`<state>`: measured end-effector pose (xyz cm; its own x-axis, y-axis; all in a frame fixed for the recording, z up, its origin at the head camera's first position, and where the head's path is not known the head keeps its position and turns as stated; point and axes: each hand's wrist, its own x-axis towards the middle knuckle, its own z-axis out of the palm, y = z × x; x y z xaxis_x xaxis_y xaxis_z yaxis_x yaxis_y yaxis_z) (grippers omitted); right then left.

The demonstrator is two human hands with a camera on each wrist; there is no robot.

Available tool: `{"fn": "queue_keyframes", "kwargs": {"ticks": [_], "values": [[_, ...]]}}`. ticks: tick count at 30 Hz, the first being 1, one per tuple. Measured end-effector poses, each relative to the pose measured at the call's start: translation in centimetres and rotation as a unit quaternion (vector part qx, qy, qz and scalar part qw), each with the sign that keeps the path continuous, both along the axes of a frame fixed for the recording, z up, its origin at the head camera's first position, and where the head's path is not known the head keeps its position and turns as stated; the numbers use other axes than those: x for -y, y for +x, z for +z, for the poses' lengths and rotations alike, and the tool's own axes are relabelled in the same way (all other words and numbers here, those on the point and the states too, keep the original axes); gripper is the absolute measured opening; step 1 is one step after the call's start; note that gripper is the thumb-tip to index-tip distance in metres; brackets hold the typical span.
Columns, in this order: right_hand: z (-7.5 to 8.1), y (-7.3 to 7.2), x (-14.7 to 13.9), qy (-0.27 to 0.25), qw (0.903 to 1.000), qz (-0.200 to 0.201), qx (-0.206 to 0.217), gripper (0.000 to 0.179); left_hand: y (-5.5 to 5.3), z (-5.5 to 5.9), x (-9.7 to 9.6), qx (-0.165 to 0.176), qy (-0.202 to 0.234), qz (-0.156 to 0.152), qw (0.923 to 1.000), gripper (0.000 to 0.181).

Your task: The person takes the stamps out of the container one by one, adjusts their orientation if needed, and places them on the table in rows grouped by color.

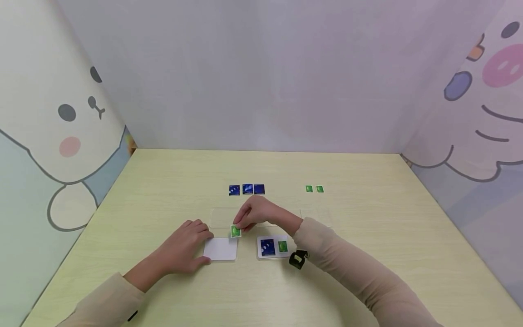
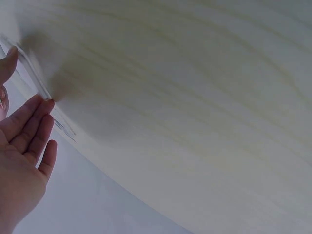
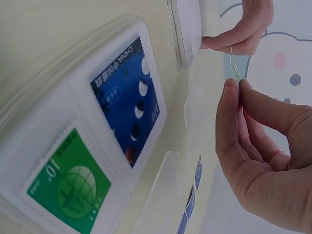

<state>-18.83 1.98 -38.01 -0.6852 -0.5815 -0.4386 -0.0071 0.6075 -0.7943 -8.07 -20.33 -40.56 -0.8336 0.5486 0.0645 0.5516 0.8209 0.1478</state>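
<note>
My right hand (image 1: pixel 258 212) pinches a small green stamp (image 1: pixel 235 231) between thumb and forefinger, above the far edge of a white card in a clear case (image 1: pixel 220 249). In the right wrist view the stamp (image 3: pixel 235 64) shows nearly edge-on. My left hand (image 1: pixel 185 247) holds that white case by its left end, thumb at the near corner and fingertips at the far one. Below the right forearm lies a second case (image 1: pixel 273 255), bearing a blue moon-phase stamp (image 1: pixel 267 247) and a green stamp (image 1: pixel 283 246).
Three blue stamps (image 1: pixel 247 189) lie in a row farther back. Two green stamps (image 1: pixel 309 188) are to their right. Clear plastic covers (image 1: pixel 222 217) lie flat between the rows, partly hidden by the right hand. Printed curtains (image 1: pixel 265 81) surround the wooden table (image 1: pixel 175 181).
</note>
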Motion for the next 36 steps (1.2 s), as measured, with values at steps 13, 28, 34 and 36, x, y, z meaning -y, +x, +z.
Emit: {"fn": "queue_keyframes", "kwargs": {"ticks": [13, 28, 34, 36], "values": [[0.6, -0.2, -0.8, -0.004, 1.0000, -0.002, -0.008, 0.011, 0.0, -0.2, 0.0, -0.009, 0.008, -0.006, 0.9999, 0.045], [0.8, -0.7, -1.6, -0.022, 0.9997, -0.002, -0.005, 0.012, 0.0, -0.1, 0.0, -0.008, 0.003, 0.000, 1.0000, 0.046], [0.9, -1.0, -2.2, -0.016, 0.9998, -0.004, -0.010, 0.015, 0.0, -0.1, -0.1, -0.004, 0.003, 0.003, 1.0000, 0.046], [0.9, -1.1, -2.3, -0.013, 0.9998, -0.004, -0.011, 0.015, 0.0, 0.0, -0.1, -0.002, 0.003, 0.003, 1.0000, 0.046]]}}
